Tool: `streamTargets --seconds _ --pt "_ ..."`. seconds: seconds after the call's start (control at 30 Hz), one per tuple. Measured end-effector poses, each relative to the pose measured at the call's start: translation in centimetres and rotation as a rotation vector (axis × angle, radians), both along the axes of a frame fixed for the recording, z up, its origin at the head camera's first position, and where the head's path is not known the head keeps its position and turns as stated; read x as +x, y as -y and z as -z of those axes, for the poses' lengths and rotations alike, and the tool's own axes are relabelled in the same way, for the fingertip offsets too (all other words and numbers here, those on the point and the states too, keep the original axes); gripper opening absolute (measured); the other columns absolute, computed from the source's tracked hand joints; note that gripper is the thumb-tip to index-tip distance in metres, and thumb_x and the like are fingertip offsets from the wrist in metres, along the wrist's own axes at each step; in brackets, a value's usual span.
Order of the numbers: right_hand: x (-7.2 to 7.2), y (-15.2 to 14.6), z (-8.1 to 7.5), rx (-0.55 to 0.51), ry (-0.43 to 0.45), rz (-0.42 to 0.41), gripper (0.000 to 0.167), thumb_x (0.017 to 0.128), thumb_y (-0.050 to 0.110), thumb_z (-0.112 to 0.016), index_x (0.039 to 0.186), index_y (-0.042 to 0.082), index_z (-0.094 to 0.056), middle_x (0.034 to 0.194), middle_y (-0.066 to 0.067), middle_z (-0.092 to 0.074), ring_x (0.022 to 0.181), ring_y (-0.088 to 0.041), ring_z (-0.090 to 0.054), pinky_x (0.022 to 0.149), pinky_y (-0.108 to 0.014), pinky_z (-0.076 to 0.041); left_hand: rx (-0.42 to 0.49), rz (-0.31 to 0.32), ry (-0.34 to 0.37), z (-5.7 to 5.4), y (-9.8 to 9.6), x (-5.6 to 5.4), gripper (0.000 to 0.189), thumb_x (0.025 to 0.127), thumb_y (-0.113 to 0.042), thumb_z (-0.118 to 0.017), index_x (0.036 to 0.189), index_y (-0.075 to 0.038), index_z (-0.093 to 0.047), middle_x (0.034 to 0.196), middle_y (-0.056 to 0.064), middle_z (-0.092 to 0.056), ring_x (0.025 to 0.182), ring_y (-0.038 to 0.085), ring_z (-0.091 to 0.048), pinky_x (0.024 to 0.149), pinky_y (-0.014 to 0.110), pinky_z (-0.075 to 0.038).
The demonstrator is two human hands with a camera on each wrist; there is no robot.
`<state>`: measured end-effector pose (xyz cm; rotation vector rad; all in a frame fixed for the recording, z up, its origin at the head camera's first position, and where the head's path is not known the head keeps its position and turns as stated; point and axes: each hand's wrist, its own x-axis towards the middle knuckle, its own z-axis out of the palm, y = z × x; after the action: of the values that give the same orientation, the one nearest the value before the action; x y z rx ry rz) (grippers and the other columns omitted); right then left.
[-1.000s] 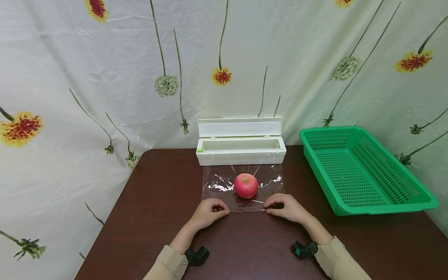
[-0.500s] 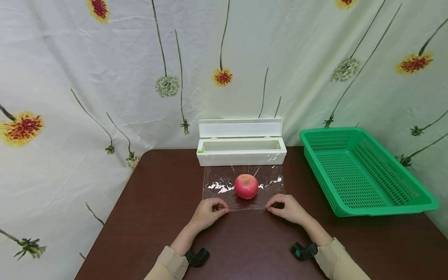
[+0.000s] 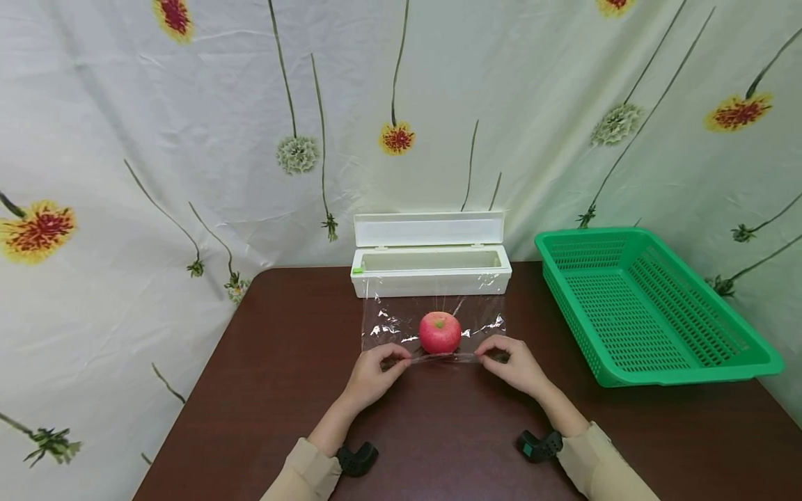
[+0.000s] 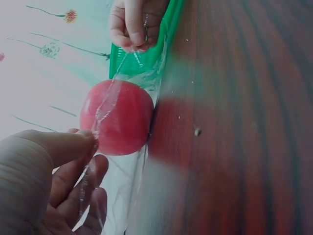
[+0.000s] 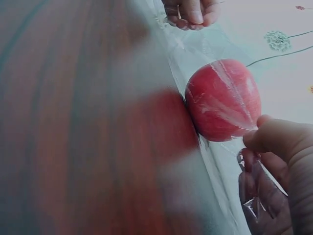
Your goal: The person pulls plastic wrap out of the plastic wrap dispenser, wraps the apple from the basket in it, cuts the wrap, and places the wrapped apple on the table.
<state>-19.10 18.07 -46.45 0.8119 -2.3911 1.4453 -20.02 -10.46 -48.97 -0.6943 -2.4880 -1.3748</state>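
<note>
A red apple point(image 3: 440, 332) sits on a sheet of clear plastic wrap point(image 3: 388, 327) that runs forward from a white wrap dispenser box point(image 3: 432, 284) with its lid up. My left hand point(image 3: 371, 374) pinches the near edge of the wrap left of the apple, thumb against fingertips. On the other side my right hand point(image 3: 515, 363) pinches the same edge. Between the hands the edge is lifted off the table in front of the apple point(image 4: 117, 117). In the right wrist view the wrap's strip crosses before the apple point(image 5: 224, 100), beside the right thumb.
A green plastic basket point(image 3: 651, 313) stands at the right of the dark wooden table point(image 3: 301, 327). Behind the table hangs a white flowered cloth point(image 3: 225, 125). A black wrist device point(image 3: 357, 459) is strapped to the left forearm, another one point(image 3: 539, 445) to the right.
Both hands have lifted the wrap's near edge and carried it away from me, up close to the apple. The apple, box and basket stay where they were.
</note>
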Motion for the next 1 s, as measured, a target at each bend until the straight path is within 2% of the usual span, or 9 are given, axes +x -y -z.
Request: streamTargets --seconds 0.2,0.5,0.67,1.0 --pt "-0.4 0.3 0.1 -0.041 -0.026 0.062 0.013 0.076 -0.015 -0.066 0.083 -0.005 -0.067 0.082 -0.015 -0.065 0.076 -0.022 -0.06 0.068 -0.04 -0.052 0.051 -0.023 -0.095 0.1 -0.4 -0.4 0.006 0.084 -0.008 -0.07 0.09 -0.01 -0.07 0.085 -0.002 -0.068 0.074 0.007 -0.059 0.066 0.025 -0.052" --pt "-1.2 1.2 0.2 -0.102 -0.078 0.133 0.011 0.077 -0.014 -0.067 0.083 -0.005 -0.067 0.083 -0.017 -0.066 0.076 -0.027 -0.06 0.067 -0.025 -0.051 0.103 -0.076 -0.134 0.0 -1.3 -1.2 0.008 0.084 -0.006 -0.069 0.092 -0.006 -0.068 0.086 -0.001 -0.067 0.073 0.01 -0.059 0.064 0.025 -0.052" --pt "-1.6 1.9 0.1 -0.141 -0.056 0.166 0.009 0.078 -0.014 -0.066 0.084 -0.007 -0.067 0.084 -0.019 -0.066 0.075 -0.027 -0.06 0.068 -0.015 -0.048 0.134 -0.102 -0.16 0.0 -2.0 -1.8 0.008 0.084 -0.004 -0.069 0.092 -0.005 -0.069 0.087 0.002 -0.067 0.075 0.012 -0.06 0.065 0.025 -0.053" --pt "-2.3 2.9 0.4 -0.162 0.0 0.225 0.008 0.081 -0.012 -0.064 0.086 -0.007 -0.067 0.086 -0.019 -0.066 0.077 -0.027 -0.06 0.069 -0.017 -0.049 0.124 -0.173 -0.194 0.5 -2.9 -2.9 0.007 0.084 -0.004 -0.069 0.09 -0.007 -0.069 0.082 0.002 -0.066 0.069 0.012 -0.058 0.06 0.024 -0.05"
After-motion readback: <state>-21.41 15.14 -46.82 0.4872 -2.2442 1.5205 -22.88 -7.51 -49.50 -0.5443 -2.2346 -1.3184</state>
